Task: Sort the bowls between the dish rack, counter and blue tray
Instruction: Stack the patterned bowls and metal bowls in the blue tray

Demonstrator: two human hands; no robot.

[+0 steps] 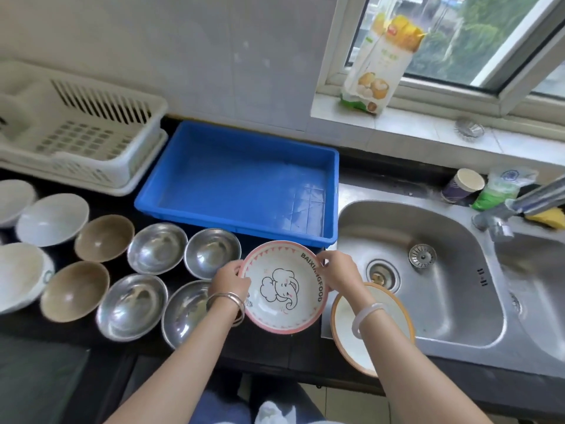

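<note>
Just in front of the blue tray (238, 179), your left hand (229, 278) and right hand (336, 270) grip the elephant bowl (284, 286) by its rim; loosen those fingers and it could drop onto the steel bowls (186, 310).

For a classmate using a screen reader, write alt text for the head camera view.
Two hands, left and right, hold a pink-rimmed elephant bowl above a dark counter, near an empty blue tray. Steel bowls and brown bowls line the counter at left; a sink is at right.

Daylight from the window (477, 35) glares on the sink (452, 301); soft, wide-angle bent edges
</note>
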